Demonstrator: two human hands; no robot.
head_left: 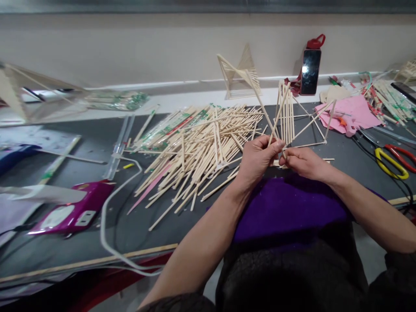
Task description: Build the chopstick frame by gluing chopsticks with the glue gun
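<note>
My left hand (260, 155) and my right hand (300, 161) meet at the near corner of a wooden stick frame (286, 115), fingers pinched on its sticks. Several parallel sticks form a fan on the frame, and open struts reach to its right. Fingertips hide the joint itself. A large heap of loose wooden sticks (208, 147) lies just left of my left hand. Purple cloth (289, 212) is below both hands, near the table edge.
Behind stand a finished-looking stick model (238, 73) and a phone (310, 71) propped upright. Scissors (391, 162) and pink cloth (354, 113) lie right. Left are a magenta power strip (74, 208), a white cable (104, 216) and packaged sticks (175, 128).
</note>
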